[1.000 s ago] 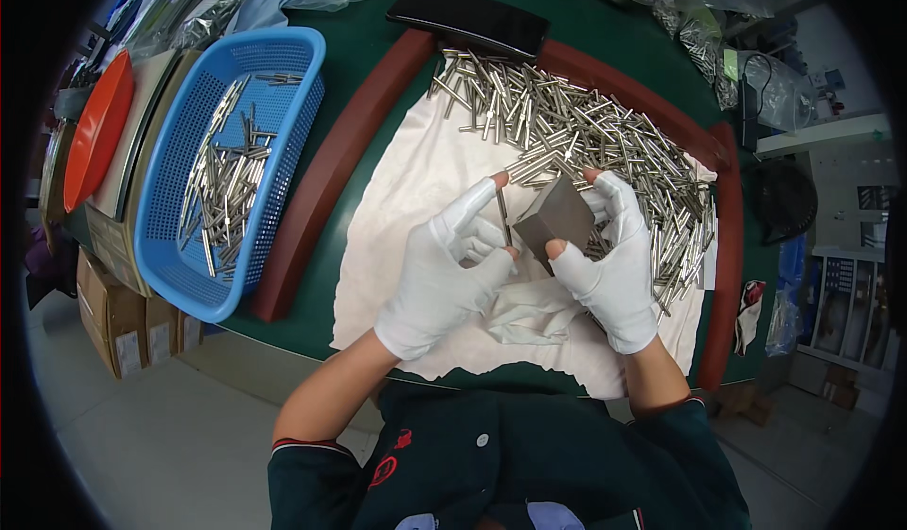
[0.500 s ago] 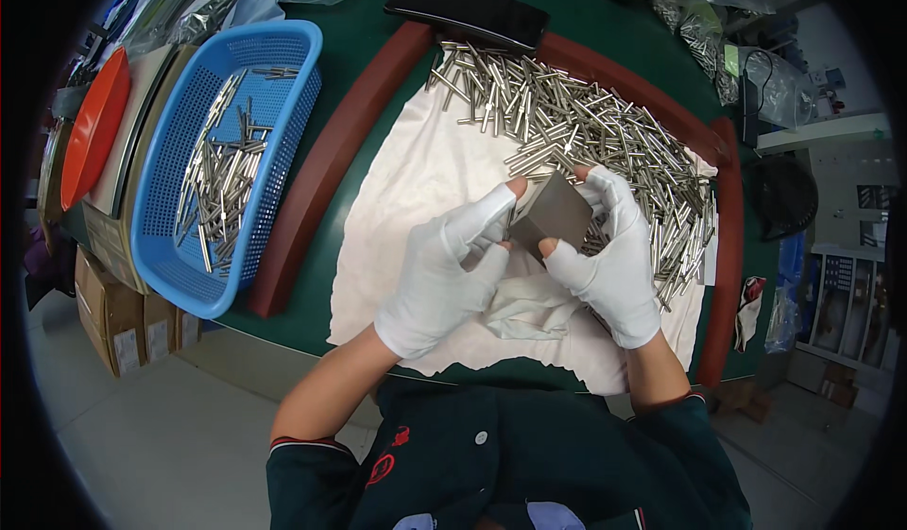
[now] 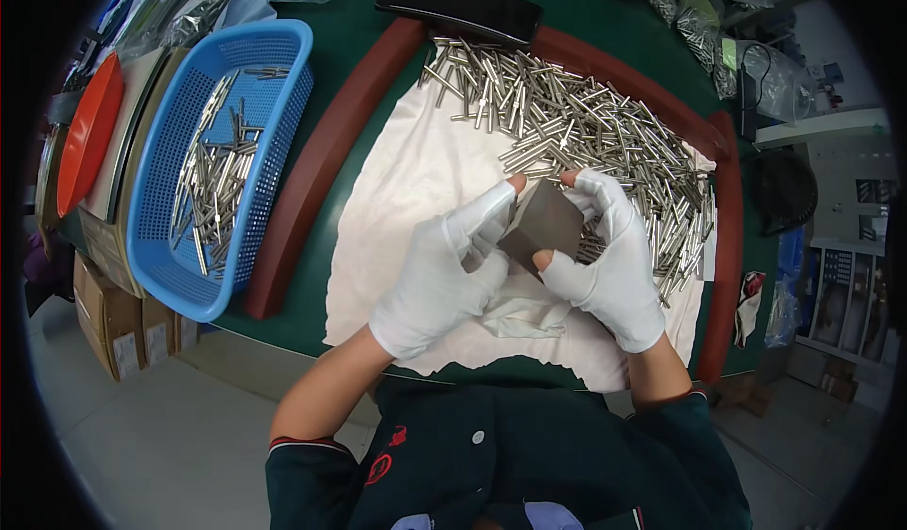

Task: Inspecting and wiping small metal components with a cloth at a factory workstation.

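Observation:
A dark grey, smooth-faced metal block (image 3: pixel 546 223) is tilted above the cloth, between my two hands. My left hand (image 3: pixel 444 261), in a white glove with bare fingertips, closes on its left side, index finger at the far corner. My right hand (image 3: pixel 609 261), gloved the same way, grips the block from the right, with the thumb on its near edge and the index finger at its top. Under my hands lies a pale pink cloth (image 3: pixel 397 209) with a crumpled whitish cloth (image 3: pixel 524 317) on it. Many thin metal pins (image 3: pixel 605 133) are heaped beyond and right of the block.
Dark red bars (image 3: pixel 331 152) frame the cloth on the left, far and right sides. A blue perforated basket (image 3: pixel 307 67) holding more pins stands at left, beside an orange-red dish (image 3: pixel 90 133). At the far side, a black phone (image 3: pixel 458 8) rests against the bar.
The block has shifted slightly left and turned a little in my hands. My right index fingertip has moved left along its top. Both hands keep their grip.

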The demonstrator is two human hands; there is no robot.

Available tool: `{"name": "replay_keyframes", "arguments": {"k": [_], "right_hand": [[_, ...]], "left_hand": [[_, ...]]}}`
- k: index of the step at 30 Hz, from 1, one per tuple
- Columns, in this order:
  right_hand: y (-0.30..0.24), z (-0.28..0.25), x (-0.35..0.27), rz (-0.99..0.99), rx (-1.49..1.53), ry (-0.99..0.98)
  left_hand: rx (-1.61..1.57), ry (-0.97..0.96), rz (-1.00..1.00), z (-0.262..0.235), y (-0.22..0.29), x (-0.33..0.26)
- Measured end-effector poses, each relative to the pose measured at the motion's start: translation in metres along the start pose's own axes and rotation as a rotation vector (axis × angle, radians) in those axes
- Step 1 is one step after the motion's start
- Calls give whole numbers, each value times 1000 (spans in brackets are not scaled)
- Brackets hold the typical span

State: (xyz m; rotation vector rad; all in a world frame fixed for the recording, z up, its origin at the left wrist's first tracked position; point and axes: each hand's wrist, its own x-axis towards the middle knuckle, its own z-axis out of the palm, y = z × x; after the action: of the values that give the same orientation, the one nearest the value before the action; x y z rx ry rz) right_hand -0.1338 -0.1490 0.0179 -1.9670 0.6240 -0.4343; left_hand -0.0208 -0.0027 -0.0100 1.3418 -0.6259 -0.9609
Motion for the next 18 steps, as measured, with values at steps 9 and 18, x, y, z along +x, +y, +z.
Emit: {"name": "replay_keyframes", "arguments": {"k": [9,18], "right_hand": [[-4,-1,0,36,-17,17],[-6,-10,5,-4,-59,106]], "left_hand": [[12,-4,69,-3,-1,-1],[-28,-62,-48,-8,16,-1]]}}
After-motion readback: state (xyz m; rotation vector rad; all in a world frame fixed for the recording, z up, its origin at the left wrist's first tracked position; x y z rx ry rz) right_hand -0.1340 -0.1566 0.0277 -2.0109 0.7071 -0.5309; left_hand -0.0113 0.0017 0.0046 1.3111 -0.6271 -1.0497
